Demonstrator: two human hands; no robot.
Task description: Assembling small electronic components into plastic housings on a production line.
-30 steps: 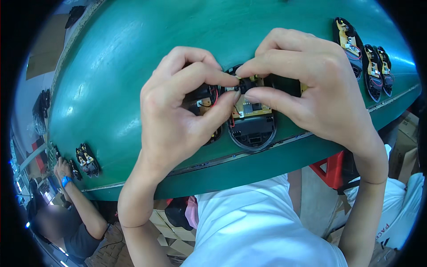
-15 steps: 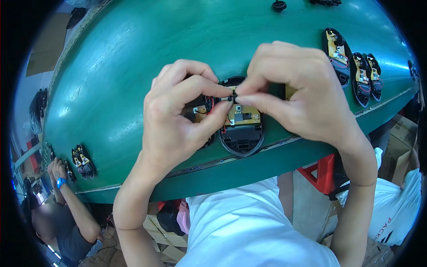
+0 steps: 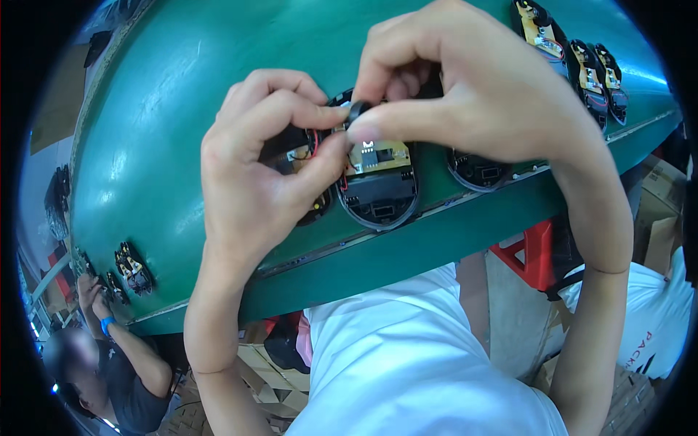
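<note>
An opened computer mouse (image 3: 379, 192) lies on the green table in front of me, its yellow circuit board (image 3: 391, 156) and black battery bay showing. Over the far part of its board, my right hand (image 3: 472, 91) pinches a small black scroll wheel (image 3: 357, 111) between thumb and index finger. My left hand (image 3: 251, 156) is closed in a pinch right beside the wheel; what its fingertips hold is hidden. Partly covered by that hand is a second opened mouse (image 3: 299, 155). Another mouse shell (image 3: 478, 173) shows below my right hand.
More opened mice (image 3: 539, 33) stand at the far right of the green table (image 3: 174, 145), and several (image 3: 133, 269) at the far left. A co-worker (image 3: 123, 356) handles parts there. Below the table edge are a red stool (image 3: 534, 254) and a white sack (image 3: 640, 312).
The black scroll wheel now shows between my right fingers. Both hands have shifted up and left in the picture, as have the mice. A mouse shell has come into sight beneath my right hand.
</note>
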